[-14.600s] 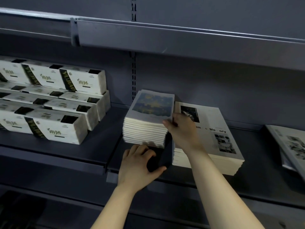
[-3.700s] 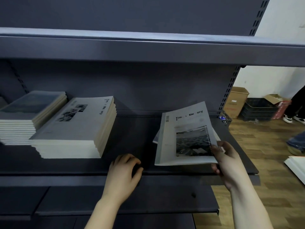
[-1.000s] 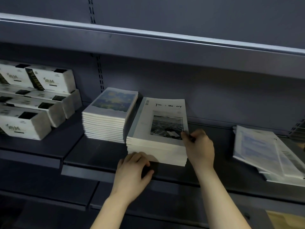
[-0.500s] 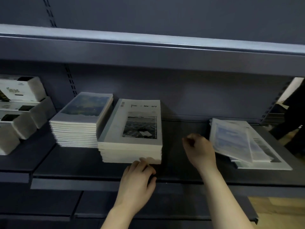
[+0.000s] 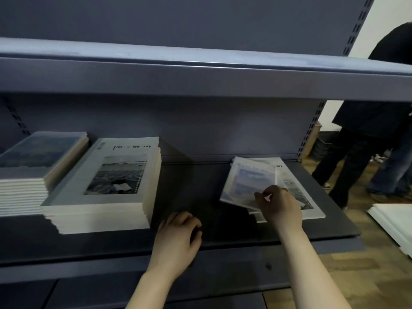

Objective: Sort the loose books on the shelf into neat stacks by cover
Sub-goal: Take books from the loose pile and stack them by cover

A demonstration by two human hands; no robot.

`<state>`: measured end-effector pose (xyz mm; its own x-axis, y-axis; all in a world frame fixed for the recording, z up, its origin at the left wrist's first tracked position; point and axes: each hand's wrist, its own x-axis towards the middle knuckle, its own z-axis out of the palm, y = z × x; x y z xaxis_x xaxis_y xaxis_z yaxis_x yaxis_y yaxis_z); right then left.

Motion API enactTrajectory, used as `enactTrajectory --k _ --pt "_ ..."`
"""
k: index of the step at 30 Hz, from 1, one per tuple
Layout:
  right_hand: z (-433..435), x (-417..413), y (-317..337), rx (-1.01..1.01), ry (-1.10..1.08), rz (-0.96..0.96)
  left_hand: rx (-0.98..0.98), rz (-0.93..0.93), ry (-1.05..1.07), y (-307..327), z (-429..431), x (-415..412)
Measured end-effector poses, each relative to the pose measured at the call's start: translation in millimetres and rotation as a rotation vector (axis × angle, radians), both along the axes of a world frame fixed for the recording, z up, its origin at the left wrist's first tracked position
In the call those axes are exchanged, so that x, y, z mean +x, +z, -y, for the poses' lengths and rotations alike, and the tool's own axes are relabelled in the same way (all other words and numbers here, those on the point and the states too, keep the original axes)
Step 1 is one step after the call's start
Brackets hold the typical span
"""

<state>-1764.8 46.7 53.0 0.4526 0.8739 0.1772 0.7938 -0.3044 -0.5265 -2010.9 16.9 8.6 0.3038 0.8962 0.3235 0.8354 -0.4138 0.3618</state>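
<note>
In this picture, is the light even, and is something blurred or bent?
Head view: dim beneath the upper shelf, brighter on the floor at right; the right hand and the blue-cover book it grips are motion-blurred; the wide lens bows shelf edges.

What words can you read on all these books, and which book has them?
"Tim" then "Me ory", some letters lost in glare: top cover of the middle stack.
"ory": top corner of the loose grey book at the right.
Small print beside the middle stack's photo: too small to read.
Blue-cover book pinched by the right hand: blurred, nothing readable.
Left stack: no readable text.
</note>
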Motion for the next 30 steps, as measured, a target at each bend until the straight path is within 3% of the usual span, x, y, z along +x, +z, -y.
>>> enactTrajectory --k 5,14,19,22,26,30 --pt "-5.3 14.9 -2.1 -0.092 -0.042 0.01 0.011 -0.016 0.042 -0.8 -1.3 16.4" --pt "-8.5 28.8 6.2 -0.128 0.071 -0.104 0.029 -0.023 0.095 3.7 3.1 32.0" --pt "-8.4 36.6 8.6 -0.074 0.086 -0.324 0.022 -0.031 0.118 3.6 4.8 37.8" --pt "-12.4 44.9 5.8 -0.085 0.088 -0.693 -0.001 0.001 0.136 5.0 3.9 41.2" --pt "-11.4 50.7 4.6 -0.09 0.178 -1.049 -0.091 0.213 0.168 9.3 2.4 48.6" --pt "7.9 48.4 14.0 -0.009 0.395 -1.059 -0.279 0.66 0.238 21.2 1.6 57.4"
